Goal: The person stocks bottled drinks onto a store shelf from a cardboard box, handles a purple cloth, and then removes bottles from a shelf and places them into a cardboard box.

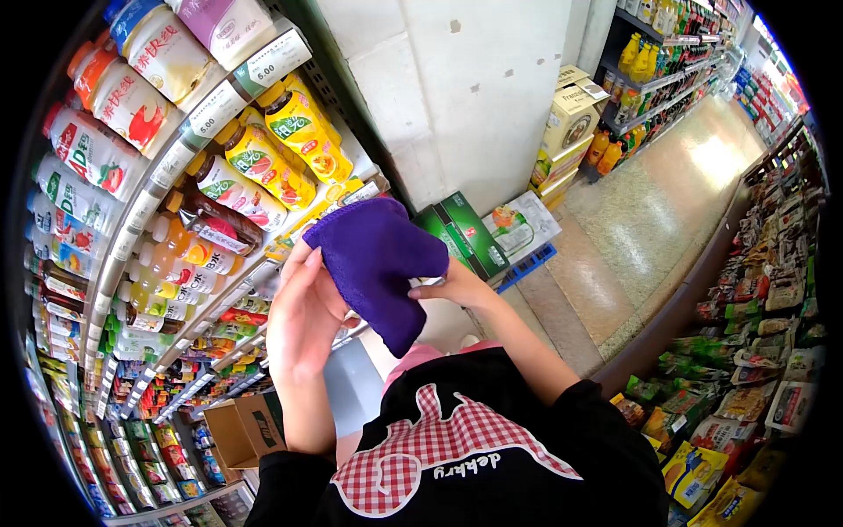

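A purple cloth point(373, 255) is stretched between my two hands in front of my chest, with one corner hanging down. My left hand point(303, 303) grips its left edge, thumb and fingers on the fabric and the palm partly turned up. On the other side my right hand point(450, 285) pinches the cloth near its right end; some of those fingers are hidden behind the fabric. Just left of the cloth, yellow drink bottles point(307, 132) stand on the shelf point(211, 114) with price tags along its edge.
Shelves of bottles and packets curve down my left side. A white pillar point(465, 97) rises ahead, with a green box point(461, 237) and stacked cartons point(571, 114) at its foot. An open cardboard box point(237, 435) sits low at left. Bagged snacks point(738, 386) line the right side.
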Motion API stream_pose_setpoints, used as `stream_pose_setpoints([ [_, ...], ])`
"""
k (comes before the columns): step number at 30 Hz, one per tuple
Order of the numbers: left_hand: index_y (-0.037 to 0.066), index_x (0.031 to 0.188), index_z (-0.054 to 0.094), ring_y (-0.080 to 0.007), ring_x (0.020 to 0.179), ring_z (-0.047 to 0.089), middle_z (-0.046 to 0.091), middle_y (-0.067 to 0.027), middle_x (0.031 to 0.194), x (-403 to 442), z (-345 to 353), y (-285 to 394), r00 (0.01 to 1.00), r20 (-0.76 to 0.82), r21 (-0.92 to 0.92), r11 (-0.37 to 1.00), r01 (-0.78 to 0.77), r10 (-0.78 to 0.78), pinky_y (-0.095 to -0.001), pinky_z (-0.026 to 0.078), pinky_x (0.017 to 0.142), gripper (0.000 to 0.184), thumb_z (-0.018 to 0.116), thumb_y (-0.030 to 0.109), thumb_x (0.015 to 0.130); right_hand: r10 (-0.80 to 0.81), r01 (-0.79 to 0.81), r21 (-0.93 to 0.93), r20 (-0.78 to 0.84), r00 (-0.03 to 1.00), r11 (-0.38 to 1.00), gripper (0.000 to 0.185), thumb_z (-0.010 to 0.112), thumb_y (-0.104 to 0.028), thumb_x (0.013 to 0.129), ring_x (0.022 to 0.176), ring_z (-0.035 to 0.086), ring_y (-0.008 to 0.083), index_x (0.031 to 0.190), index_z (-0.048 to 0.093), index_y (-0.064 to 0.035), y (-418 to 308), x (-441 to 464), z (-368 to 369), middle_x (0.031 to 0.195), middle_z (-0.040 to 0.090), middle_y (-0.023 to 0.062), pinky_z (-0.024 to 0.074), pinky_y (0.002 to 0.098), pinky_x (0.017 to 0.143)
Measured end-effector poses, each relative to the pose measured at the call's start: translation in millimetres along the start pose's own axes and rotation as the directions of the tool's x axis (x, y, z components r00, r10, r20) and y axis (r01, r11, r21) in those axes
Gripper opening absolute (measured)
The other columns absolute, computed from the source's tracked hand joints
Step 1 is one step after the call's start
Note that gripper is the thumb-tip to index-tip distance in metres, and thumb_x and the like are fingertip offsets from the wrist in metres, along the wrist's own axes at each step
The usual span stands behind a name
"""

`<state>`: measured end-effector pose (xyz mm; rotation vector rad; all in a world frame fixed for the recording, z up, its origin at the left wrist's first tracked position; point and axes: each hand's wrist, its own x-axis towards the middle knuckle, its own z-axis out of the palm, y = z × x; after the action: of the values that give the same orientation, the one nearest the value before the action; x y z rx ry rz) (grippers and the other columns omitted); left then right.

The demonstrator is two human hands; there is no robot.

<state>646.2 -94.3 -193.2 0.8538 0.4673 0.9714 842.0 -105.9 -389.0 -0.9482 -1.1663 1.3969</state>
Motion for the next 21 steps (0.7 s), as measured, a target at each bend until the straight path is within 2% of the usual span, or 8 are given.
stream_pose_setpoints([
  [2,0.001,0.136,0.047,-0.0223,0.119,0.059,0.059,-0.0119,0.132,3.7,-11.0,4.6,1.0,0.021,-0.017,1.0,-0.006,0.006,-0.0378,0.051,0.096,0.037,0.045,0.018,0.103,0.046,-0.037,0.102,-0.09,0.995,0.994,0.045,0.084,-0.019,0.076,0.101,0.065,0.015,0.113,0.068,0.0007,-18.5,-1.6,8.4,0.109,0.072,0.0068,0.0475,0.0296,0.094],
  [7,0.0,0.136,0.047,-0.0218,0.112,0.062,0.062,-0.0111,0.126,21.7,-55.7,7.1,0.996,-0.068,-0.219,0.975,0.036,-0.052,-0.0383,0.052,0.091,0.037,0.044,0.018,0.104,0.094,-0.094,0.001,-0.115,0.989,0.996,0.029,0.079,-0.013,0.08,0.082,0.066,0.0128,0.102,0.071,0.003,-24.2,-15.8,0.0,0.092,0.073,0.0066,0.0512,0.0276,0.081],
  [9,0.003,0.143,0.043,-0.0222,0.113,0.058,0.055,-0.012,0.132,28.8,-79.7,-4.7,0.998,-0.037,-0.247,0.968,0.038,-0.049,-0.0371,0.05,0.093,0.042,0.044,0.02,0.104,0.064,-0.062,0.113,-0.017,0.998,0.992,0.023,0.076,-0.01,0.083,0.082,0.066,0.0113,0.101,0.071,0.002,-37.0,-24.0,-3.3,0.092,0.072,0.0046,0.0506,0.0265,0.081],
  [13,0.006,0.153,0.03,-0.026,0.122,0.049,0.034,-0.0156,0.153,31.9,-106.6,-31.5,0.994,-0.003,-0.277,0.956,0.101,-0.106,-0.0381,0.042,0.105,0.054,0.045,0.021,0.103,0.098,-0.089,0.08,-0.118,0.988,0.993,0.019,0.071,-0.014,0.089,0.078,0.064,0.0086,0.099,0.071,0.0021,-57.9,-34.5,-0.2,0.087,0.071,0.0027,0.0501,0.0247,0.076],
  [15,0.004,0.153,0.027,-0.029,0.13,0.044,0.033,-0.0163,0.155,34.4,-122.7,-54.6,0.982,0.009,-0.323,0.928,0.183,-0.191,-0.0402,0.038,0.109,0.056,0.043,0.021,0.102,0.087,-0.064,0.141,-0.164,0.983,0.988,0.022,0.071,-0.018,0.09,0.074,0.062,0.0068,0.096,0.071,0.0033,-62.1,-35.9,1.6,0.084,0.07,0.0019,0.05,0.024,0.069],
  [17,0.003,0.146,0.039,-0.0287,0.125,0.051,0.049,-0.0123,0.144,32.1,-134.1,-88.2,0.962,-0.11,-0.105,0.965,0.24,-0.251,-0.0408,0.04,0.107,0.054,0.047,0.028,0.1,0.127,-0.103,0.131,-0.198,0.972,0.986,0.021,0.07,-0.018,0.091,0.073,0.063,0.0072,0.099,0.071,0.0022,-64.9,-38.1,-1.8,0.084,0.07,0.0017,0.0503,0.0235,0.069],
  [19,0.005,0.13,0.054,-0.03,0.115,0.058,0.061,-0.0137,0.127,24.2,-144.7,-129.3,0.876,-0.242,0.051,0.896,0.442,-0.418,-0.0435,0.043,0.104,0.041,0.045,0.033,0.101,0.164,-0.122,0.187,-0.228,0.96,0.975,0.022,0.07,-0.017,0.091,0.073,0.063,0.0076,0.1,0.07,0.0018,-70.4,-40.3,-3.4,0.085,0.07,0.0018,0.0506,0.0235,0.068],
  [21,0.006,0.127,0.057,-0.0283,0.112,0.06,0.063,-0.0132,0.123,10.7,-157.0,-169.4,0.79,-0.055,0.047,0.789,0.613,-0.611,-0.0426,0.044,0.101,0.049,0.043,0.045,0.101,0.145,-0.086,0.244,-0.234,0.961,0.966,0.021,0.069,-0.015,0.091,0.082,0.064,0.0084,0.105,0.069,0.0007,-72.9,-43.2,-7.6,0.091,0.071,0.0023,0.0501,0.0243,0.076],
])
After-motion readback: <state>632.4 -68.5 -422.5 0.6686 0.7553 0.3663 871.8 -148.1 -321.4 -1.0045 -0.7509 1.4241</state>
